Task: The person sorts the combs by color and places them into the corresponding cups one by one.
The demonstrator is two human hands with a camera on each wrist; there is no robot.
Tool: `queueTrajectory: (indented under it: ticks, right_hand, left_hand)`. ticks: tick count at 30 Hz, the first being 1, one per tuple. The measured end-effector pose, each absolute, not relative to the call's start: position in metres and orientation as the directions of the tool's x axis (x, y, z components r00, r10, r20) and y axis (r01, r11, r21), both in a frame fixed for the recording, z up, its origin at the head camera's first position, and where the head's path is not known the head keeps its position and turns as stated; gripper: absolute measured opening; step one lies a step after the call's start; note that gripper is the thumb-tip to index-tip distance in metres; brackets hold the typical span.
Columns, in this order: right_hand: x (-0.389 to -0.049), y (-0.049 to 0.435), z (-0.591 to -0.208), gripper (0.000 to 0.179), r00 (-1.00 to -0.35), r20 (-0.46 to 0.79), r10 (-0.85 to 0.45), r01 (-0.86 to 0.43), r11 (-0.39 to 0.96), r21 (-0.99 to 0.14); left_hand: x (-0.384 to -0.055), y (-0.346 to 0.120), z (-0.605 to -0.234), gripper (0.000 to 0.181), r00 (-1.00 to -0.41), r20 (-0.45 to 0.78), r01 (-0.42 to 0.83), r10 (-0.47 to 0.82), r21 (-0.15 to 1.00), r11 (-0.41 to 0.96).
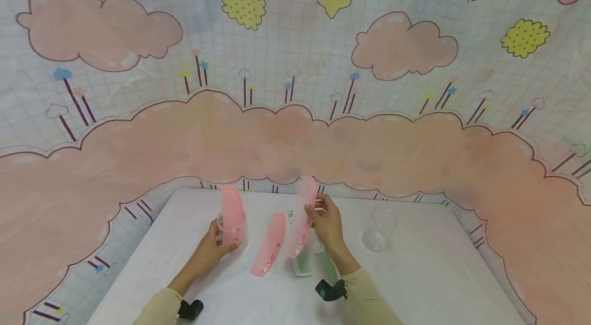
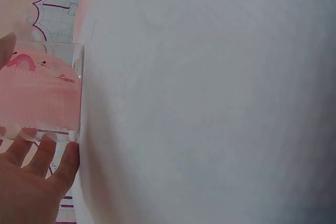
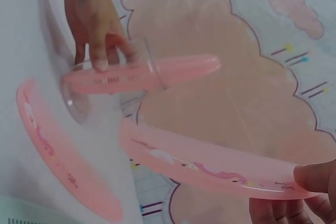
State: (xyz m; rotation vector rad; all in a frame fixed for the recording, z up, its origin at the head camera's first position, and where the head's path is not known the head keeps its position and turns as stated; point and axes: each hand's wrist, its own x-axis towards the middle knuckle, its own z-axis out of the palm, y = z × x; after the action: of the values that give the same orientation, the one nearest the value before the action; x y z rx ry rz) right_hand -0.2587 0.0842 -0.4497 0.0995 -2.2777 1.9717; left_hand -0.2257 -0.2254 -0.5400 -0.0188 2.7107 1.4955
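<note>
My left hand grips a clear plastic cup, thumb on one side and fingers on the other. A pink comb stands in that cup, its upper part above the rim. In the left wrist view, its flamingo print and teeth show through the cup wall. A second pink comb is pinched near one end between the thumb and fingers of my right hand, raised and slanting over the table. Between the hands a third pink comb lies on the white table.
Two pale green combs lie below the right hand, partly covered by it and its comb. Another clear cup stands to the right on the white table. Behind the table hangs a cloud-printed cloth.
</note>
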Motion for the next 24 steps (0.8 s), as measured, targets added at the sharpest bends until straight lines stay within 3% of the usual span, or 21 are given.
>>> queueTrajectory:
  ticks: [6,12,24]
  right_hand:
    - [-0.245,0.081,-0.417,0.033,-0.983,0.183,0.007,-0.181,0.109,-0.977]
    - [-0.251,0.076,-0.409,0.035,-0.975,0.223,-0.022,-0.224,0.057,-0.973]
    - [-0.250,0.060,-0.394,0.030,-0.947,0.319,-0.032,-0.321,0.095,-0.942]
  left_hand:
    - [-0.229,-0.224,-0.540,0.099,-0.999,-0.053,-0.045,-0.001,0.844,0.534]
    - [-0.234,-0.223,-0.542,0.101,-0.998,-0.065,-0.061,-0.011,0.844,0.533]
    - [-0.239,-0.217,-0.546,0.101,-0.999,-0.043,-0.051,-0.027,0.847,0.529]
